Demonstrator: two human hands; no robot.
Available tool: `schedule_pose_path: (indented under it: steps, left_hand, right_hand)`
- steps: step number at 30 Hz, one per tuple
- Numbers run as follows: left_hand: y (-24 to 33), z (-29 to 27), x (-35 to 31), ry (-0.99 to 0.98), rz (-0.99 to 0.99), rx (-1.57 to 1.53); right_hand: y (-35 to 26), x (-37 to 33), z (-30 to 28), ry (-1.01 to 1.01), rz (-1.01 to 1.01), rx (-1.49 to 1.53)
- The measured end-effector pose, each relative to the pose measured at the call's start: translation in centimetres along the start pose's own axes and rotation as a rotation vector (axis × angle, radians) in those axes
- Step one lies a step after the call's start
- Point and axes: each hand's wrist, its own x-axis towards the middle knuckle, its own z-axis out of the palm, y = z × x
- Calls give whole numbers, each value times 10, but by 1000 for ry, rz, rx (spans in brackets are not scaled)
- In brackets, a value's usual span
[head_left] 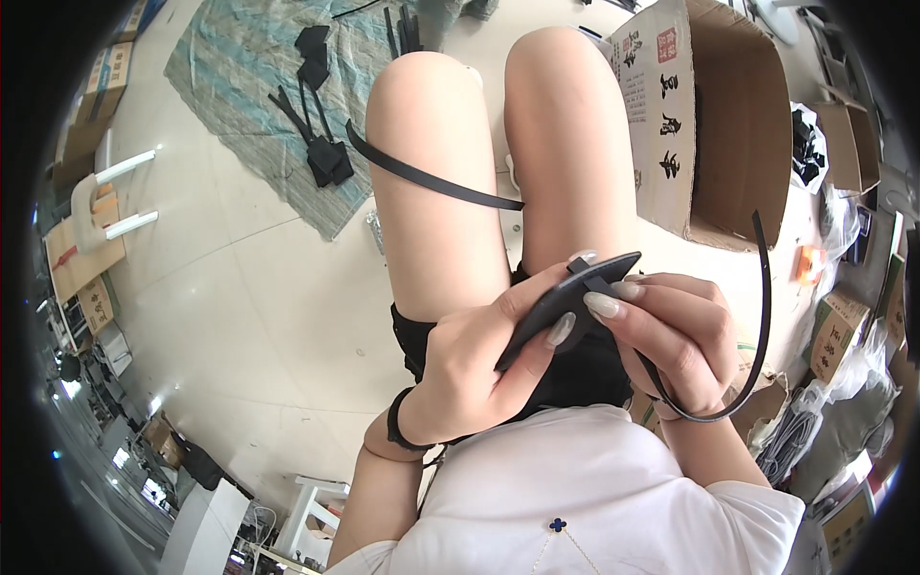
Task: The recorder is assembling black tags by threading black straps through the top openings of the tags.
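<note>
Over my lap, a flat black leather-like piece [541, 316] with a pointed end is held edge-up by my left hand [465, 355], thumb on one face and fingers behind. My right hand [680, 331] pinches a narrow black strap [764, 311] where it meets the piece, seemingly through a slot. That strap loops down past my right wrist and curves up, its free end in the air. Another length of black strap [431, 180] arches over my left thigh; whether both are one strap I cannot tell.
Beyond my left knee, several black strapped pieces [331, 161] lie on a creased green-grey cloth [230, 96] on the floor. A large open cardboard box [661, 144] stands by my right knee. Cartons [837, 335] and plastic bags line the right. A white stool [309, 513] is at lower left.
</note>
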Motion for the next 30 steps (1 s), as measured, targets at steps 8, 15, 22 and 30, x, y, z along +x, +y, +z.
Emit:
schedule_pose_path:
  steps: [8,15,22,30]
  left_hand:
    - [-8,2,-1,64,-26,35]
    - [-8,2,-1,33,-23,85]
    - [-12,0,0,-52,47,73]
    - [-11,1,4,-71,74,37]
  right_hand:
    - [11,9,-7,-118,252,199]
    - [17,16,3,-123,80,-7]
    - [8,9,14,-141,19,-242]
    - [20,8,9,-190,581,802]
